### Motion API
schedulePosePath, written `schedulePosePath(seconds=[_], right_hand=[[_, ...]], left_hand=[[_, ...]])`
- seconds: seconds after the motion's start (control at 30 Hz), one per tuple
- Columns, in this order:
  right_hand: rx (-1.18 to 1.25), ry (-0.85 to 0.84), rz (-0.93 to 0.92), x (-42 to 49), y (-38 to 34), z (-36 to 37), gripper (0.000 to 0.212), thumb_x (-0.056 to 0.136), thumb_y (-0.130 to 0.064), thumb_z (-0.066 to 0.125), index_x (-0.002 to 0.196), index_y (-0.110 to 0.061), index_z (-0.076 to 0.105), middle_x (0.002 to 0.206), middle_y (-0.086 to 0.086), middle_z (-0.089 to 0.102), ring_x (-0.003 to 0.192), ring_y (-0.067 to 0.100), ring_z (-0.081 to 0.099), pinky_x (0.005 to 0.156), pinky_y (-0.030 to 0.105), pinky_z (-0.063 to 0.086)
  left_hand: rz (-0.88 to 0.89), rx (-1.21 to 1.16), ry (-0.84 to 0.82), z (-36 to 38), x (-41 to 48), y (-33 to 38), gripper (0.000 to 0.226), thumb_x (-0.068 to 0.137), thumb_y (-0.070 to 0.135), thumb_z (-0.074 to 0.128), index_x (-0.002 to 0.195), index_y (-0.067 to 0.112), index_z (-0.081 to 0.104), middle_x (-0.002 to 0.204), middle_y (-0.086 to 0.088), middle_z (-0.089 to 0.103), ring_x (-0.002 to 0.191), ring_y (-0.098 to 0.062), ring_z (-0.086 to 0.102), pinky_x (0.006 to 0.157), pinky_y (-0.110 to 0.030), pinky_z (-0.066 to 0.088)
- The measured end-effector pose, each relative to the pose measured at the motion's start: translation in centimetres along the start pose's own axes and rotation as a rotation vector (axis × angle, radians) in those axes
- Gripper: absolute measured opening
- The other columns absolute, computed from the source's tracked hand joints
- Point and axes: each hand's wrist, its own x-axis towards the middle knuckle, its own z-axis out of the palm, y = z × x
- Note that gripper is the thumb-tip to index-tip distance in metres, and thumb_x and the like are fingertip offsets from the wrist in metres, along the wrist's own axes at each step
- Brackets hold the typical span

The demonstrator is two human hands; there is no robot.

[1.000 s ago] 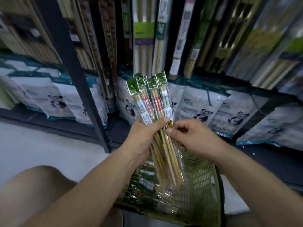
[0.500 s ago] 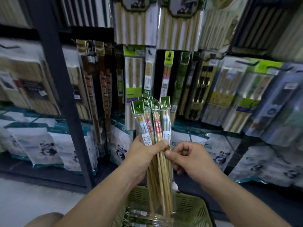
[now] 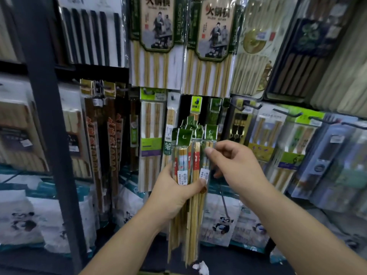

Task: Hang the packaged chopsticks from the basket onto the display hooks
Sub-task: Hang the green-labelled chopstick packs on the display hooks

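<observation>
Before the display hooks, left hand grips upright packaged chopsticks; right hand pinches the rightmost pack.

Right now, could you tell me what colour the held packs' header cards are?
Dark green header cards top the chopstick packs; head view shows it best.

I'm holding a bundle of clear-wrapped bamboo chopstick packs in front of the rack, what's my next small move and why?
Probably slide the rightmost clear pack with the green header card up and out of the bundle of clear-wrapped bamboo chopsticks. The right hand pinches that pack near its top, while the left hand grips the bundle lower down, so one pack seems ready for hanging.
</observation>
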Motion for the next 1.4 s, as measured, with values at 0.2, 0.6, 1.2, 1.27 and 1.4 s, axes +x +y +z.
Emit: schedulePosePath(seconds=[0.2,0.6,1.2,1.27,1.4], right_hand=[[0.065,0.121,-0.041,3.0,-1.6,-0.2,0.023,0.099,-0.027,0.065,0.085,-0.009,0.062,0.067,0.007,0.05,0.059,0.02,0.05,0.052,0.027,0.046],[0.057,0.235,-0.001,6.3,-1.8,-0.6,0.051,0.105,-0.04,0.051,0.094,0.01,0.054,0.062,0.008,0.027,0.053,0.017,0.032,0.048,0.01,0.037],[-0.079,0.312,-0.028,8.5,-1.2,0.5,0.057,0.104,-0.035,0.051,0.053,-0.021,0.029,0.041,-0.011,0.024,0.04,0.008,0.025,0.057,0.03,0.026],[-0.101,0.328,-0.017,8.7,-0.8,0.6,0.055,0.105,-0.037,0.051,0.055,-0.021,0.035,0.039,-0.012,0.031,0.039,0.006,0.033,0.054,0.029,0.027],[-0.085,0.367,0.067,7.8,-0.5,1.0,0.041,0.102,-0.046,0.054,0.071,-0.018,0.05,0.056,-0.01,0.047,0.054,0.008,0.046,0.056,0.029,0.037]], left_hand=[[0.072,-0.069,0.065,-0.4,2.4,1.6,0.038,0.077,0.016,0.091,0.107,0.02,0.069,0.094,0.005,0.081,0.086,-0.01,0.076,0.069,-0.019,0.057],[0.008,-0.094,0.1,-0.8,3.3,0.5,0.043,0.072,0.027,0.095,0.108,0.02,0.072,0.099,0.002,0.081,0.095,-0.015,0.076,0.083,-0.03,0.051],[-0.018,-0.117,0.071,-0.6,2.4,0.1,0.061,0.059,0.041,0.094,0.113,0.024,0.069,0.101,0.003,0.081,0.095,-0.012,0.076,0.088,-0.033,0.051],[-0.023,-0.112,0.076,-0.6,2.3,-0.1,0.05,0.068,0.032,0.095,0.111,0.024,0.07,0.097,0.007,0.08,0.089,-0.007,0.075,0.082,-0.029,0.05],[-0.016,-0.105,0.06,-0.6,2.3,-0.5,0.047,0.069,0.032,0.094,0.109,0.024,0.07,0.096,0.005,0.08,0.089,-0.01,0.075,0.079,-0.026,0.05]])
